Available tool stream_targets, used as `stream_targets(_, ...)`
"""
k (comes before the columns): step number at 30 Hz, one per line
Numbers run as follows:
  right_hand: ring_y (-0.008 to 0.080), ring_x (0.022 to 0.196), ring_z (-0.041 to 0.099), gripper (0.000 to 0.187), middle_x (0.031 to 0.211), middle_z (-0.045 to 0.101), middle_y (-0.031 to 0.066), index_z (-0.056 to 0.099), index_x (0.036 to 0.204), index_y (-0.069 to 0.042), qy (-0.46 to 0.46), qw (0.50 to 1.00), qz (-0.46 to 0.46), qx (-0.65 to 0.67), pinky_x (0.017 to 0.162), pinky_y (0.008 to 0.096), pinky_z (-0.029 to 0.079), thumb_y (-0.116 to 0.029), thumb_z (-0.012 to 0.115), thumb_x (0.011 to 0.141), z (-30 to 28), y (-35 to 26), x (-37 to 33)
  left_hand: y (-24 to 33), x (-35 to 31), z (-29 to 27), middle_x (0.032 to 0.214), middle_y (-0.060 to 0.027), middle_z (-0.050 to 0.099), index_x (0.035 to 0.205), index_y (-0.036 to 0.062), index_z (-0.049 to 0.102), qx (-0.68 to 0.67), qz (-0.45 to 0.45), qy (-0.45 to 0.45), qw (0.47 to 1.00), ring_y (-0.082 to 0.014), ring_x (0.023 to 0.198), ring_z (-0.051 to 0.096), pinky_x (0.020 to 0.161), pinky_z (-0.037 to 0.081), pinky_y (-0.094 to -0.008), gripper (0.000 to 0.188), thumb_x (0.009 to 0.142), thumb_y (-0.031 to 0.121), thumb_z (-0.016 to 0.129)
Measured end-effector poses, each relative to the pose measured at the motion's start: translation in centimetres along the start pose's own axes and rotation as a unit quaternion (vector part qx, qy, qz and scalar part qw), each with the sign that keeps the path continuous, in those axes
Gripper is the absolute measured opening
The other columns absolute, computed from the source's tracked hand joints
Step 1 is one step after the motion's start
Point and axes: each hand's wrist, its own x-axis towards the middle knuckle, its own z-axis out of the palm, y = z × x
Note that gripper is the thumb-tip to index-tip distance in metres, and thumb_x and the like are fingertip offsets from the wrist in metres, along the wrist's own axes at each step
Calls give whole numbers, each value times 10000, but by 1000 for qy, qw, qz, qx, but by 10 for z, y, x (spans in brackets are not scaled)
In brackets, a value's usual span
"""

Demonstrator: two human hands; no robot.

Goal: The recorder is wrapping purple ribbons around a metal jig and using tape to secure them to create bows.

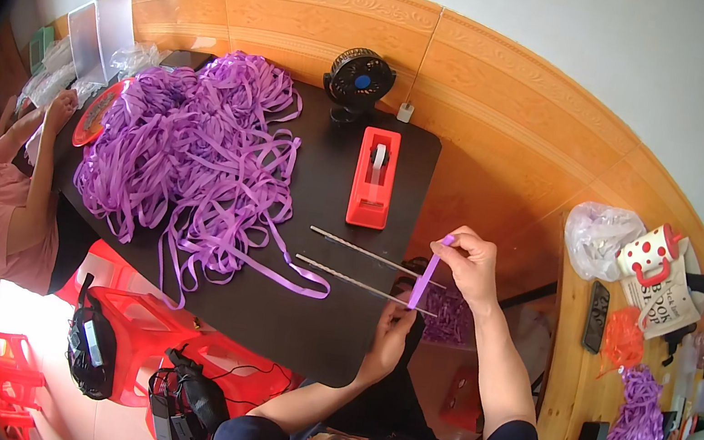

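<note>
A short length of purple ribbon (422, 284) lies across two thin metal rods (352, 280) that reach past the right edge of the dark table. Between thumb and fingertips, my right hand (472, 265) pinches the ribbon's upper end. My left hand (389, 341) is closed at its lower end, close to the nearer rod; its fingertips are partly hidden. On the table to the left spreads a big tangled heap of purple ribbon (188, 148), with one loose loop trailing toward the rods. A red tape dispenser (368, 209) stands beyond the rods.
A black fan (359, 83) sits at the table's back. At right, a wooden table (560, 419) bears a phone (596, 316), a spotted cup (649, 253), bags and another ribbon bundle (634, 431). A co-worker (12, 212) sits at left. Red stools (137, 324) hold black bags.
</note>
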Motion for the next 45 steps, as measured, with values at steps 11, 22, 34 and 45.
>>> stream_targets(11,67,657,547,110,686,606,9,653,664,4,-107,968,168,156,635,220,413,32,682,766,11,47,-2,10,33,17,1377,-95,467,1351,28,438,22,102,75,992,-171,1220,462,978,367,-299,427,942,129,514)
stream_targets(22,172,787,656,160,881,681,81,672,952,14,-39,870,363,332,750,284,518,-100,592,872,27,56,-74,4,35,13,1263,-85,524,1098,38,594,-7,137,32,990,-167,1138,510,964,395,-310,193,926,87,520)
stream_targets(34,137,906,614,234,972,666,78,615,1042,44,58,971,144,181,807,255,486,6,644,813,46,24,-135,33,-1,20,975,-82,635,1014,-16,629,-198,-38,32,979,-165,932,587,868,437,-270,160,906,61,540)
stream_targets(45,81,703,571,53,768,634,37,629,831,23,123,932,174,292,635,212,447,-1,590,858,64,19,-145,35,-8,21,995,-95,608,1058,-27,614,-225,-57,61,971,-172,920,571,842,443,-269,205,909,71,512)
